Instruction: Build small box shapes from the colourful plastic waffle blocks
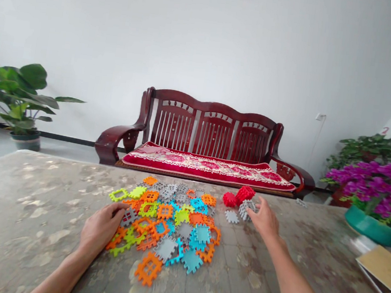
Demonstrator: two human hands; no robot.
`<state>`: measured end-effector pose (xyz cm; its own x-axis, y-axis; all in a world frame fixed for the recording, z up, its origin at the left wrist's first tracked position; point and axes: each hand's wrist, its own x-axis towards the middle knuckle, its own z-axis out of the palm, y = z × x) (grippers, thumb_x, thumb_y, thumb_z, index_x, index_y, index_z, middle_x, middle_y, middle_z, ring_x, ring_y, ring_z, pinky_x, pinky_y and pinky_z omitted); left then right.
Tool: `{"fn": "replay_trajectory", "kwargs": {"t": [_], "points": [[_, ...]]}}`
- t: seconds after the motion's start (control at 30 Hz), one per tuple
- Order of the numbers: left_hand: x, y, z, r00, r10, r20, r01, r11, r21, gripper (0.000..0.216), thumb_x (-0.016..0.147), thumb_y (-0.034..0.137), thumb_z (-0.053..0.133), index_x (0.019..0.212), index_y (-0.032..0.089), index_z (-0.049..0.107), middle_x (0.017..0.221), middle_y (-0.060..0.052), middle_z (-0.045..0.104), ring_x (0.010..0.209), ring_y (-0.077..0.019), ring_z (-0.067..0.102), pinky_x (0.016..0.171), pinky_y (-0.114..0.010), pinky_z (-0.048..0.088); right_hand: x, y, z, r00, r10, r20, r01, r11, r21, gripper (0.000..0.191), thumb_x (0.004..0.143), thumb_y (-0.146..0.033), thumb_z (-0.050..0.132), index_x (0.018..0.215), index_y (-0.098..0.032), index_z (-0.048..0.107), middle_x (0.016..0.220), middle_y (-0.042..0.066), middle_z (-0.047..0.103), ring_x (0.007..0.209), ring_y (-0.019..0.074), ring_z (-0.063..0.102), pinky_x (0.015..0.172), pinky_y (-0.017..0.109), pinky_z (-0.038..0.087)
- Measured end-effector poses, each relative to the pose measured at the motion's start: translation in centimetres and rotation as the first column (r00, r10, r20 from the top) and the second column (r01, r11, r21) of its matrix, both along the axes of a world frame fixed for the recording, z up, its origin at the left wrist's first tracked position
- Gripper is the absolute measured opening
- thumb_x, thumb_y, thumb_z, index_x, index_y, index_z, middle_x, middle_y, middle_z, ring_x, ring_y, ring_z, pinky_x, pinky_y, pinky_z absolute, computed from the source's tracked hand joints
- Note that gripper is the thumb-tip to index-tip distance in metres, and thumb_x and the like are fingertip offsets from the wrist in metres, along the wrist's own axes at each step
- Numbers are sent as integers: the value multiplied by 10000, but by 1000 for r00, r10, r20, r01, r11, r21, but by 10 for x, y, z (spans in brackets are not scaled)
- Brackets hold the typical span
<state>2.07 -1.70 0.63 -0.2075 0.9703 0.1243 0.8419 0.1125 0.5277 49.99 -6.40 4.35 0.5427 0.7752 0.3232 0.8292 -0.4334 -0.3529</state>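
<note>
A spread of flat interlocking plastic tiles [170, 225] in orange, green, blue and grey covers the middle of the marble table [27, 220]. My left hand [100, 228] rests on the pile's left edge, fingers curled over a grey tile [129, 215]. My right hand [265, 218] reaches to the far right of the pile, fingers closed on a small stack of grey tiles [246, 208]. Two built red blocks [239, 195] sit just behind that stack. A single grey tile [231, 216] lies beside it.
A teal pot of purple flowers [378, 199] and some books or folders [386, 270] stand at the table's right edge. Behind the table is a dark wooden bench [211, 139] with a red cushion. Potted plants stand left [21, 99] and right.
</note>
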Motion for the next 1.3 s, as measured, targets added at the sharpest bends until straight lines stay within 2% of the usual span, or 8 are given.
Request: {"fn": "replay_trajectory", "kwargs": {"t": [0.43, 0.63, 0.73, 0.83, 0.97, 1.13, 1.3], "points": [[2, -3, 3, 1000, -21, 7, 21, 1000, -19, 371, 861, 380, 414, 1051, 289, 720, 1068, -12, 751, 917, -219, 680, 709, -260, 462, 0, 4, -2, 1000, -30, -6, 30, 996, -84, 616, 801, -420, 590, 1361, -189, 478, 1169, 100, 694, 1045, 289, 647, 802, 368, 474], [2, -2, 2, 1000, -15, 10, 15, 1000, -18, 372, 856, 389, 419, 1046, 290, 723, 1067, -11, 751, 916, -224, 680, 703, -265, 462, -3, 0, 0, 999, -34, 15, 35, 997, -73, 581, 797, -420, 579, 1332, -202, 512, 1179, 90, 691, 1042, 291, 643, 809, 372, 473], [2, -2, 2, 1000, -23, 5, 23, 1000, -19, 378, 864, 390, 408, 1052, 289, 720, 1076, -9, 749, 930, -220, 678, 714, -265, 458, -7, -3, 0, 998, -31, 46, 31, 1000, 5, 533, 804, -416, 569, 1290, -200, 546, 1193, 90, 685, 1046, 288, 636, 835, 372, 466], [3, -3, 2, 1000, -26, 8, 26, 1000, -3, 370, 863, 382, 414, 1043, 288, 724, 1081, -6, 748, 925, -213, 679, 711, -258, 457, -20, -3, -7, 998, 52, 17, -54, 986, 157, 455, 826, -391, 527, 1245, -219, 572, 1166, 70, 691, 1022, 245, 638, 856, 351, 464], [3, -4, 0, 1000, -24, 12, 24, 999, 27, 357, 863, 357, 422, 1034, 289, 727, 1076, 0, 751, 925, -201, 680, 724, -249, 462, -57, -1, -24, 950, 309, -49, -284, 917, 281, 387, 823, -373, 492, 1139, -199, 632, 1083, 74, 701, 952, 208, 645, 860, 334, 478], [4, -5, 0, 1000, -16, 14, 16, 998, 55, 326, 861, 329, 445, 1002, 289, 737, 1021, 12, 765, 908, -182, 682, 741, -232, 466, -110, 5, -35, 881, 468, -66, -442, 865, 239, 335, 803, -298, 503, 1071, -204, 682, 1073, 65, 704, 974, 214, 638, 895, 345, 477], [5, -5, 1, 999, -22, 25, 21, 998, 60, 327, 864, 318, 448, 1015, 287, 736, 1020, 12, 766, 905, -174, 683, 755, -232, 464, -144, 28, -21, 844, 533, -57, -521, 841, 144, 334, 807, -214, 515, 1093, -211, 687, 1117, 55, 705, 1055, 205, 622, 951, 322, 451]]}}
